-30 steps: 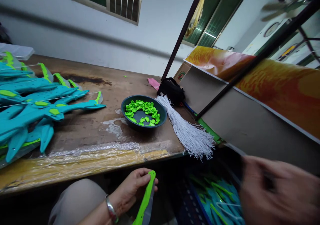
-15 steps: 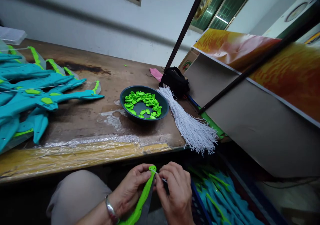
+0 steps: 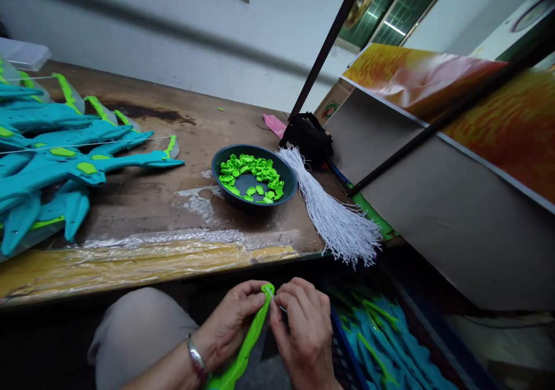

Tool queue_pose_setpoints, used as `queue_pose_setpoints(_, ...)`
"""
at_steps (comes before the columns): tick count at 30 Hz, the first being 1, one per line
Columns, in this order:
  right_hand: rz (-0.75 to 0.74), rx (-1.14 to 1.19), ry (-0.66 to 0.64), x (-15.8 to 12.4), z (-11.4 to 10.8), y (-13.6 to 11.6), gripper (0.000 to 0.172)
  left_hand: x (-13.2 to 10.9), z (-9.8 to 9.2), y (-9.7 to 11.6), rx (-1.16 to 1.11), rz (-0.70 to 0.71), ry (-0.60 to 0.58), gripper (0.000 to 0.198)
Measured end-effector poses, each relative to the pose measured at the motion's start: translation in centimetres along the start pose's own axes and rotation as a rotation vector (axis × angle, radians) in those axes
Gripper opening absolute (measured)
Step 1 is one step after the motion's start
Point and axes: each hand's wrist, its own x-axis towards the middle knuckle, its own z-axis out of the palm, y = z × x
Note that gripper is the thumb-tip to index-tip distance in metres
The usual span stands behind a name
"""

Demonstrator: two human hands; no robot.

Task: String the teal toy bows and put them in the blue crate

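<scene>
Low in front of the table edge, my left hand point(image 3: 234, 315) is closed round a long bright green plastic strip point(image 3: 247, 346), thumb and fingers pinching near its rounded upper end. A translucent sheet runs along the strip's right side. A thin white cord point(image 3: 269, 291) meets the strip at that upper end. My right hand point(image 3: 303, 332) pinches the cord between thumb and forefinger, just right of the tip. Whether the cord passes fully through a hole there, I cannot make out. Curled fingers hide the rest of the cord.
A dark bowl point(image 3: 289, 190) of small green pieces stands on the table point(image 3: 147, 199). Beside it, a bundle of white cords point(image 3: 338, 222) overhangs the edge. Teal toy bows point(image 3: 117, 162) are piled left. A blue crate point(image 3: 347, 349) with teal and green parts point(image 3: 403, 344) sits lower right.
My right fingertips have moved slightly nearer the green strip's end, and less cord shows between them and it. The whole view has shifted a little.
</scene>
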Motion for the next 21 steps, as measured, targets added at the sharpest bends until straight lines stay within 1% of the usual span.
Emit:
queue_pose_setpoints(3,-0.009,0.005,-0.007,0.1,-0.1,-0.2,0.013,-0.1,0.1,0.0,0.0,0.003,0.0,0.044)
queue_pose_setpoints(9,-0.01,0.017,-0.06,0.1,-0.1,-0.7,0.014,-0.2,0.5,0.2,-0.007,0.001,-0.007,0.043)
queue_pose_setpoints(14,-0.01,0.021,-0.068,0.1,0.1,-0.7,0.013,-0.2,0.5,0.2,-0.006,0.008,-0.007,0.042)
queue_pose_setpoints(17,0.009,-0.01,-0.079,0.2,0.5,-0.7,0.013,-0.4,0.5,0.1,-0.004,0.032,-0.012,0.042)
queue_pose_setpoints(21,0.068,-0.08,-0.098,0.2,1.6,-0.7,0.016,-0.1,0.2,0.0,0.017,0.071,-0.022,0.038)
